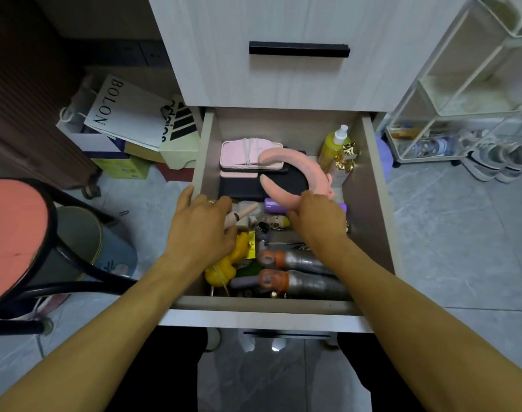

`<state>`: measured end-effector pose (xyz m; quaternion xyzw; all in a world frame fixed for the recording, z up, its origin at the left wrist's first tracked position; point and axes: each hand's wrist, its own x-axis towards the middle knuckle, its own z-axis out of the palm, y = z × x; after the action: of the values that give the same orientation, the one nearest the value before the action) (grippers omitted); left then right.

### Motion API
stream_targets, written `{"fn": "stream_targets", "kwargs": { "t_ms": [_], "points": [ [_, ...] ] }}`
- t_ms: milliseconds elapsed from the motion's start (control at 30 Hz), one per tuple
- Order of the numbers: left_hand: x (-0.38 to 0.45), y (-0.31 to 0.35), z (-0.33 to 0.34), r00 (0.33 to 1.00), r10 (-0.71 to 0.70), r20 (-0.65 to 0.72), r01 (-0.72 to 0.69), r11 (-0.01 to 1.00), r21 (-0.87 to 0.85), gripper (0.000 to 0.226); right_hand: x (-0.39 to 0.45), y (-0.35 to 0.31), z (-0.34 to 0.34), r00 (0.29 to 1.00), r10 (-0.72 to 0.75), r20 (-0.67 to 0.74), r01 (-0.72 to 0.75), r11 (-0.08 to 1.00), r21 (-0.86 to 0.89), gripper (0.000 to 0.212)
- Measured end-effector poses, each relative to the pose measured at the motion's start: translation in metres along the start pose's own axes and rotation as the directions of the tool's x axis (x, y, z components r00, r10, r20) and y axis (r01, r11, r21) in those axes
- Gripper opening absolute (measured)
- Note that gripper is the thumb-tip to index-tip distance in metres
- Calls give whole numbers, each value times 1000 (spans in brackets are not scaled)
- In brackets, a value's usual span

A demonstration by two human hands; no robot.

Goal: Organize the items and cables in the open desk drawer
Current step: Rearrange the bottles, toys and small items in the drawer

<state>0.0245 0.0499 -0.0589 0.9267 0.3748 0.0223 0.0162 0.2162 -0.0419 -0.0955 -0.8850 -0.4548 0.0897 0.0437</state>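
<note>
The open drawer (372, 185) holds a jumble of items. My right hand (317, 217) grips a pink padded headband (295, 168) and holds it over a black case (251, 187). My left hand (202, 228) reaches into the drawer's left side, its fingers curled around a small beige piece (245, 214). Pink cases with a white cable (245, 154) lie at the back left. A yellow bottle (334, 144) stands at the back right beside gold ornaments (347, 159). Two silver and orange tools (298, 270) and a yellow toy (227, 266) lie near the front.
A shut drawer with a black handle (298, 49) is above. Paper bags and boxes (129, 120) sit on the floor to the left, with a pink-seated chair (13, 233) nearer me. A white wire rack (461, 99) and shoes (494, 162) stand at the right.
</note>
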Motion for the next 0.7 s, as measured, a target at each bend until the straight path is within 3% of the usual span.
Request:
{"fn": "stream_targets", "kwargs": {
  "t_ms": [100,167,233,333,467,700],
  "points": [
    [1,0,1,1000,27,-4,-27,1000,14,24,-6,-5,2,948,-192,253,95,932,351,22],
    [-3,-2,0,997,58,53,-60,997,38,26,-11,-9,8,888,-350,299,207,884,420,22],
    [-8,-7,1,986,121,114,-132,987,91,26,-11,-11,13,862,-413,294,287,875,389,30],
    [-18,-16,2,972,203,121,-218,968,128,22,-6,-17,14,898,-331,289,266,933,242,23],
    [-20,-17,3,968,204,144,-221,968,115,19,-2,-34,26,907,-146,394,96,985,144,38],
    [-20,-16,1,973,187,134,-202,973,111,20,1,-32,33,919,-35,394,-64,970,236,29]
  ]
}}
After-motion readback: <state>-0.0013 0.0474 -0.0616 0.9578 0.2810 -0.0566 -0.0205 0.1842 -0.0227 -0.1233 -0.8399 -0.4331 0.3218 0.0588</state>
